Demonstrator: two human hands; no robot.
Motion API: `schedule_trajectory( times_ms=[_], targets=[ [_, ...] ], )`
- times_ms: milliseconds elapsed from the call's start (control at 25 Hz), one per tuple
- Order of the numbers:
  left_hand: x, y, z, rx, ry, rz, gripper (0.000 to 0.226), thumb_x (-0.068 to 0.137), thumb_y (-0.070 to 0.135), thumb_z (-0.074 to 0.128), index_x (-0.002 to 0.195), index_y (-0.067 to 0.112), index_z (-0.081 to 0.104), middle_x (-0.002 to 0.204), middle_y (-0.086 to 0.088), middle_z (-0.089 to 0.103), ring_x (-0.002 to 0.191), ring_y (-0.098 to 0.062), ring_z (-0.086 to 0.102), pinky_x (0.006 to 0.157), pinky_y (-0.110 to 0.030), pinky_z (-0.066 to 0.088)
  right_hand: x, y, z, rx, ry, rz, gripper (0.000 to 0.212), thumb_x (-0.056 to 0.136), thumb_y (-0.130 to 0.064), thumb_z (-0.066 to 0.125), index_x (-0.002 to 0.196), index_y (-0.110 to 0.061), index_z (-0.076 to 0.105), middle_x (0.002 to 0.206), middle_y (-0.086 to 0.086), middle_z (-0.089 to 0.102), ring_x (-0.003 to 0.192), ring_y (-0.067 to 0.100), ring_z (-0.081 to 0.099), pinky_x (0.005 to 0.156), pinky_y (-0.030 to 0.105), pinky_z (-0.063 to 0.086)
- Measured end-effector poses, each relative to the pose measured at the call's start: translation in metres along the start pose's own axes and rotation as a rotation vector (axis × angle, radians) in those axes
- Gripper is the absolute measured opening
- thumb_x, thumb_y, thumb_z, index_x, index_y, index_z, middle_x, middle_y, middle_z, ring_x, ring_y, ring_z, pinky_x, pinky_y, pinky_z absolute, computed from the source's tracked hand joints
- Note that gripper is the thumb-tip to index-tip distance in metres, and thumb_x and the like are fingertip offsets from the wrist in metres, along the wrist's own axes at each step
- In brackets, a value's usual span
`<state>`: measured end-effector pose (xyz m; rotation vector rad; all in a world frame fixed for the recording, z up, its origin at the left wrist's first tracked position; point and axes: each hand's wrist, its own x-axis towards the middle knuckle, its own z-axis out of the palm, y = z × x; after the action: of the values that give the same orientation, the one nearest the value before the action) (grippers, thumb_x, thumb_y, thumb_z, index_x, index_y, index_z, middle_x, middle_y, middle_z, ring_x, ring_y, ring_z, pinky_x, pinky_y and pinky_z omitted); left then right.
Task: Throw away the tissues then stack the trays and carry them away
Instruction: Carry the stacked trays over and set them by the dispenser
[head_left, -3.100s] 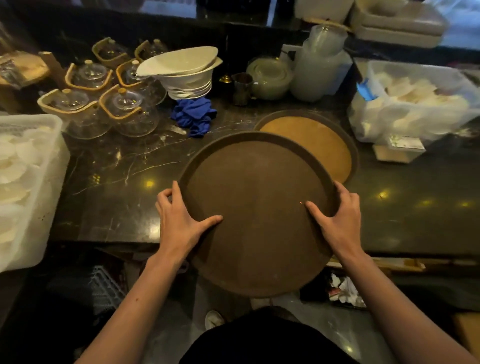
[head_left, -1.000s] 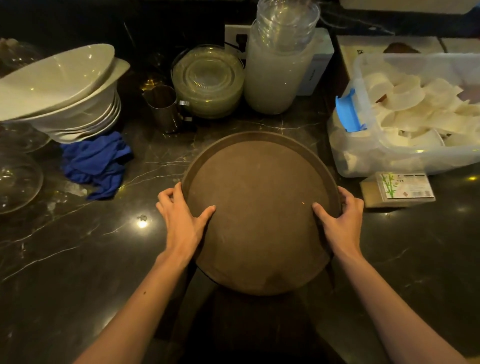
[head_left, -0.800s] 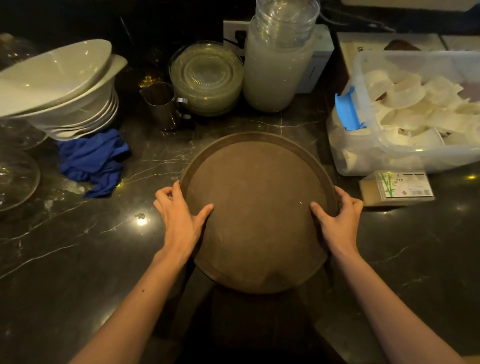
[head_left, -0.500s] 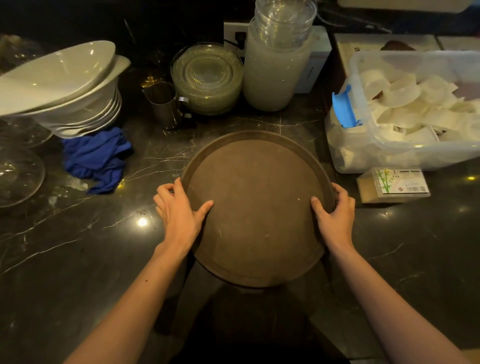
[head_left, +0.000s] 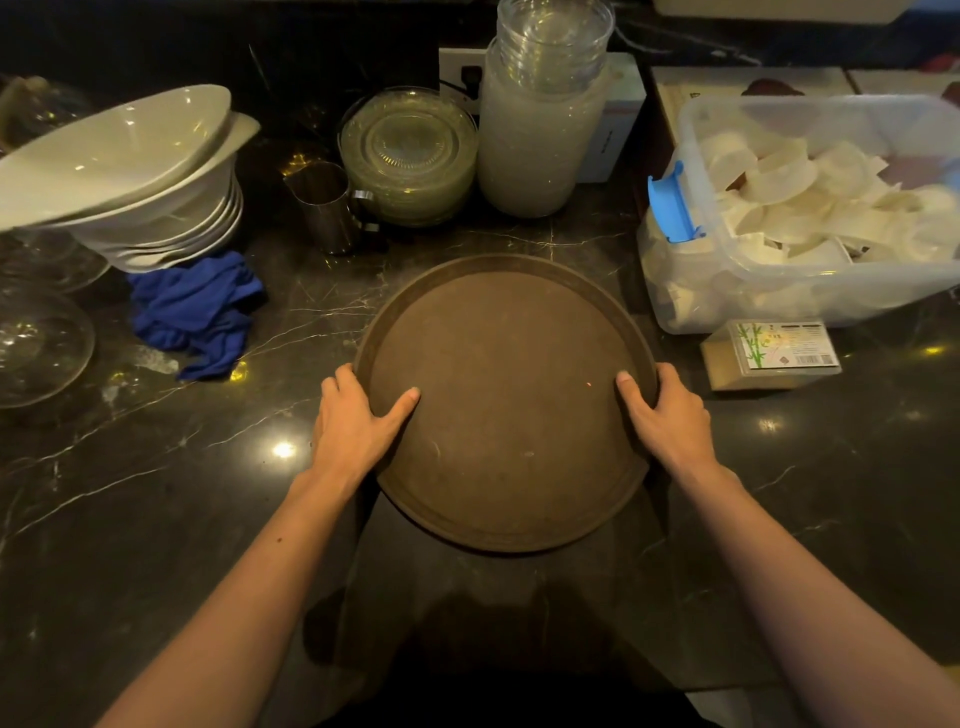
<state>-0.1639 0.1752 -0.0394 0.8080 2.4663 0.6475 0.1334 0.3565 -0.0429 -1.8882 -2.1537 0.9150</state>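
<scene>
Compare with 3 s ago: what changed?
The dark tray went forward onto the tan tray, which no longer shows; the view moved in toward the counter's back. Unchanged: left hand and right hand grip the rim on both sides; blue cloth lies beside the bowls.

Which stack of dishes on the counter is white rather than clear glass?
The bowls at far left, above the blue cloth. The plates and cups behind the tray are clear.

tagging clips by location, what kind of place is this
Most likely a restaurant or cafe service counter. Stacks of white bowls and glass plates sit in bulk on a dark marble counter, and both hands hold a round brown serving tray.
</scene>
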Motion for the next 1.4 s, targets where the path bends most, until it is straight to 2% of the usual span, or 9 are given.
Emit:
schedule_trajectory(
  times_ms=[120,200,400,480,640,800,960,1200,1400],
  targets=[
    [0.005,0.003,0.0,0.069,0.026,0.012,0.086,0.073,0.068,0.064,0.124,0.004,0.038,0.124,-0.019,0.048,0.109,-0.04,0.054,0.085,-0.046,0.045,-0.002,-0.003,0.006,-0.006,0.049,-0.01,0.061,0.088,-0.068,0.048,0.12,-0.016,0.051,0.119,0.012,0.066,0.108,0.037,0.062,0.086,0.043,0.047],
    [0.005,0.003,0.002,0.064,0.051,0.01,0.087,0.072,0.069,0.065,0.123,0.004,0.039,0.123,-0.017,0.048,0.106,-0.038,0.055,0.082,-0.045,0.047,-0.004,-0.004,0.008,0.046,0.074,0.003,0.063,0.086,-0.066,0.055,0.123,-0.015,0.052,0.12,0.012,0.066,0.109,0.036,0.062,0.087,0.043,0.049],
    [0.001,-0.002,-0.001,-0.061,0.117,-0.005,0.089,0.069,0.062,0.073,0.127,0.002,0.041,0.124,-0.013,0.046,0.11,-0.031,0.052,0.086,-0.037,0.044,-0.013,-0.008,0.008,0.278,0.081,0.011,0.055,0.083,-0.052,0.07,0.123,-0.016,0.059,0.115,0.002,0.067,0.106,0.023,0.063,0.09,0.039,0.052],
    [-0.004,-0.003,-0.009,-0.107,0.147,-0.007,0.091,0.068,0.06,0.076,0.13,0.002,0.041,0.125,-0.013,0.046,0.114,-0.028,0.05,0.087,-0.031,0.04,-0.021,-0.012,0.005,0.315,0.097,0.005,0.05,0.082,-0.048,0.073,0.12,-0.017,0.062,0.111,0.0,0.068,0.102,0.02,0.064,0.088,0.036,0.052],
    [-0.029,-0.007,-0.038,-0.176,0.237,0.0,0.09,0.066,0.057,0.079,0.129,0.005,0.043,0.128,-0.013,0.046,0.116,-0.027,0.049,0.088,-0.028,0.037,-0.046,-0.034,-0.008,0.364,0.15,-0.071,0.04,0.08,-0.044,0.075,0.112,-0.021,0.064,0.103,-0.004,0.068,0.095,0.015,0.063,0.086,0.037,0.052],
    [-0.059,-0.02,-0.074,-0.223,0.306,-0.003,0.09,0.064,0.057,0.081,0.129,0.005,0.044,0.129,-0.014,0.045,0.118,-0.028,0.048,0.099,-0.037,0.042,-0.077,-0.057,-0.02,0.396,0.183,-0.168,0.032,0.08,-0.042,0.076,0.105,-0.027,0.065,0.095,-0.009,0.066,0.092,0.014,0.064,0.082,0.032,0.051],
    [-0.094,-0.043,-0.108,-0.243,0.393,-0.042,0.09,0.062,0.056,0.082,0.128,0.008,0.044,0.13,-0.014,0.046,0.12,-0.03,0.049,0.1,-0.041,0.042,-0.109,-0.08,-0.021,0.406,0.192,-0.233,0.033,0.078,-0.041,0.077,0.105,-0.025,0.068,0.096,-0.006,0.07,0.092,0.015,0.067,0.084,0.036,0.054],
    [-0.163,-0.089,-0.144,-0.278,0.569,-0.135,0.086,0.061,0.055,0.083,0.125,0.011,0.047,0.126,-0.011,0.048,0.116,-0.026,0.05,0.092,-0.032,0.039,-0.143,-0.113,-0.003,0.426,0.063,-0.384,0.034,0.077,-0.044,0.077,0.108,-0.031,0.066,0.091,-0.02,0.065,0.088,0.0,0.063,0.077,0.028,0.052],
    [-0.25,-0.116,-0.145,-0.279,0.778,-0.359,0.089,0.061,0.057,0.082,0.128,0.01,0.047,0.129,-0.012,0.048,0.118,-0.029,0.05,0.096,-0.036,0.04,-0.159,-0.141,0.012,0.414,-0.179,-0.6,0.041,0.08,-0.041,0.076,0.116,-0.025,0.066,0.1,-0.014,0.068,0.092,0.0,0.062,0.077,0.026,0.051]
  ],
)
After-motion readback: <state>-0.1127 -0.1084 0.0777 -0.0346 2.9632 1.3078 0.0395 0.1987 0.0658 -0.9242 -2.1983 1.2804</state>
